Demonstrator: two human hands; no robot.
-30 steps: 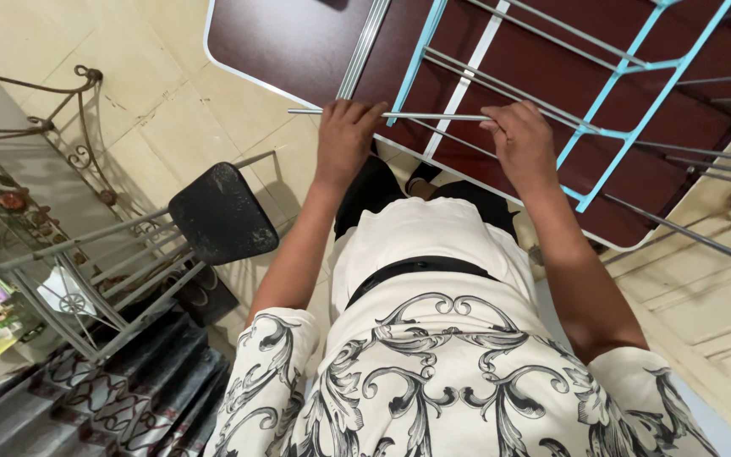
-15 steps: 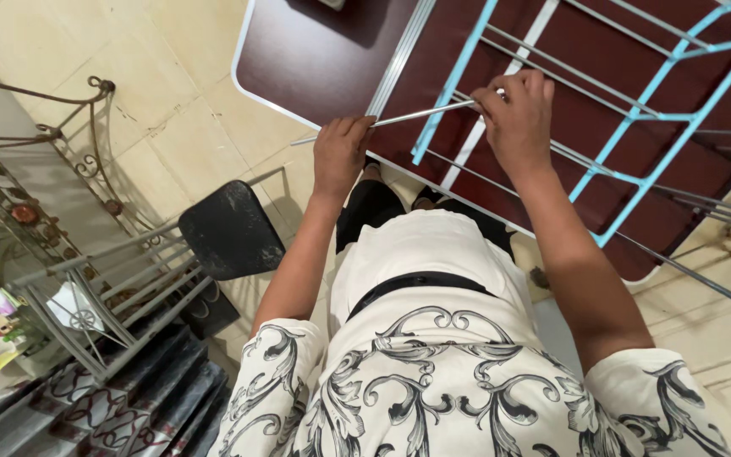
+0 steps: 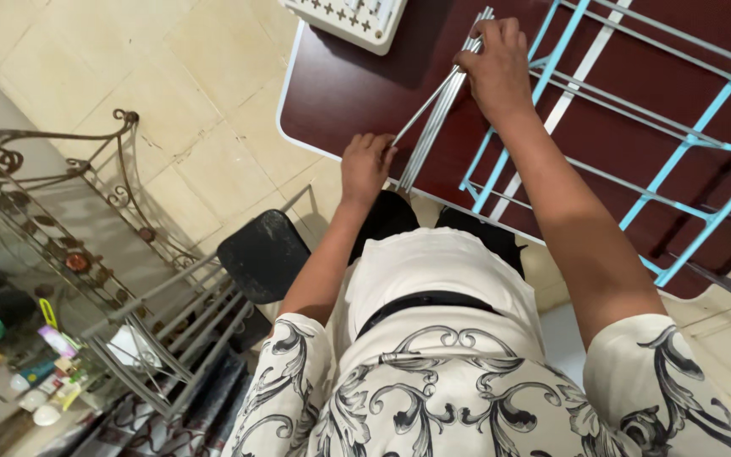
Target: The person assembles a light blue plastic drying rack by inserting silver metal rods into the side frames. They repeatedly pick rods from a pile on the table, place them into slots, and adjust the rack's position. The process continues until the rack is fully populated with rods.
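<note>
Rods (image 3: pixel 437 114): thin grey metal bundle, both grips.

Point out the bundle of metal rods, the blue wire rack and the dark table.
bundle of metal rods (image 3: pixel 435 127), head view, middle of the bundle
blue wire rack (image 3: pixel 678 161), head view, a blue bar
dark table (image 3: pixel 357 93), head view, bare top

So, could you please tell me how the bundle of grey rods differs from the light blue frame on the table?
The bundle of grey rods is plain metal grey; the light blue frame is painted. The rods are loose, straight pieces gathered side by side, gripped by the right hand and left hand; the frame is joined into a rack with crossbars. Both lie on the dark red table.
</note>
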